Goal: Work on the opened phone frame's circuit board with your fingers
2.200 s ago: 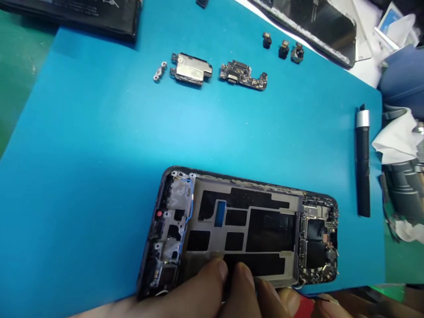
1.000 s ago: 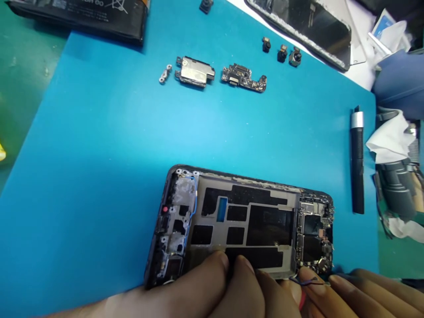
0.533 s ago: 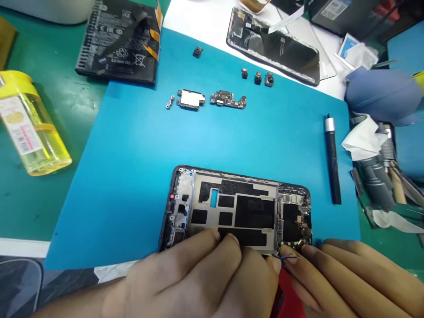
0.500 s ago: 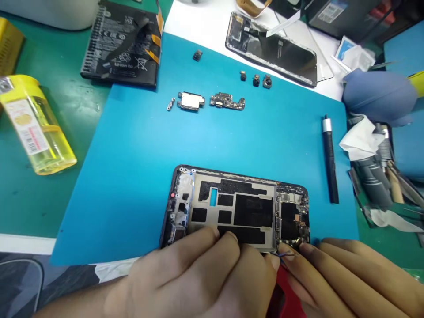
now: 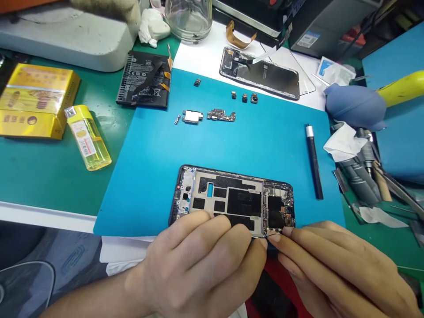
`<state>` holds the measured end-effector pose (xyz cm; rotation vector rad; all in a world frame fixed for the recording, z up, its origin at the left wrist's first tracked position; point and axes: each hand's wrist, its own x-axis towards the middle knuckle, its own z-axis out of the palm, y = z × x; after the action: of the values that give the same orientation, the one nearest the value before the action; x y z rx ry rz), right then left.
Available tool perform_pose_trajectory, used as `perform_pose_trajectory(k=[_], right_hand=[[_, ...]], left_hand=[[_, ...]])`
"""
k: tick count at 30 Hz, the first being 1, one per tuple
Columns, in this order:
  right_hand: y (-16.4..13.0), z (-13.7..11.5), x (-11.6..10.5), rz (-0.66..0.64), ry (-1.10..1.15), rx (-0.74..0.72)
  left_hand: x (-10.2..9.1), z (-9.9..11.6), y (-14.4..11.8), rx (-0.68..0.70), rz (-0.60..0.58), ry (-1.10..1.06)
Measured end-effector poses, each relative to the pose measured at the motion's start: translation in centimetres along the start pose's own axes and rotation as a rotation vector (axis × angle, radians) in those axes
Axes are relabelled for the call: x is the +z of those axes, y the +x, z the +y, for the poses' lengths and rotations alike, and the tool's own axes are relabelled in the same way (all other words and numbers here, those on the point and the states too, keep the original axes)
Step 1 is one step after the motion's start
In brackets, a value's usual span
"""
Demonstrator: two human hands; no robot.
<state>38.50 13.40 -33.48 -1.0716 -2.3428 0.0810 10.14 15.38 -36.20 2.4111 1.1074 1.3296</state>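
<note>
Phone frame (image 5: 232,201) lies opened near the front edge of the blue mat (image 5: 258,141) on the surface, smaller in view than a moment ago. Left hand (image 5: 202,265) presses its near edge; right hand (image 5: 334,269) fingers (image 5: 281,238) pinch a thin wire (image 5: 272,234) at the corner, as before.

Both bare hands come in from the near edge of the surface, palms down, forearms angled inward so the fingertips nearly meet. The left hand (image 5: 202,265) lies flat with its fingers stretched forward and close together, the thumb tucked toward the right. The right hand (image 5: 331,265) points leftward, its long fingers extended and bunched, index fingertip and thumb pinched together just beside the left thumb.
</note>
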Motion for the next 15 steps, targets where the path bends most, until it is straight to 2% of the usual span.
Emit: perform_pose_trajectory(k=[4,9,15], right_hand=[[-0.1,-0.2,0.2,0.031,0.016,0.051],[1.0,-0.8,0.2,0.058,-0.038,0.029],[1.5,0.0,0.1,-0.009,-0.073,-0.126]], left_hand=[[0.1,0.3,0.1,-0.039,0.023,-0.001],[-0.4,-0.9,0.3,0.091,-0.005,0.015],[-0.8,-1.6,-0.1,0.121,-0.042,0.017]])
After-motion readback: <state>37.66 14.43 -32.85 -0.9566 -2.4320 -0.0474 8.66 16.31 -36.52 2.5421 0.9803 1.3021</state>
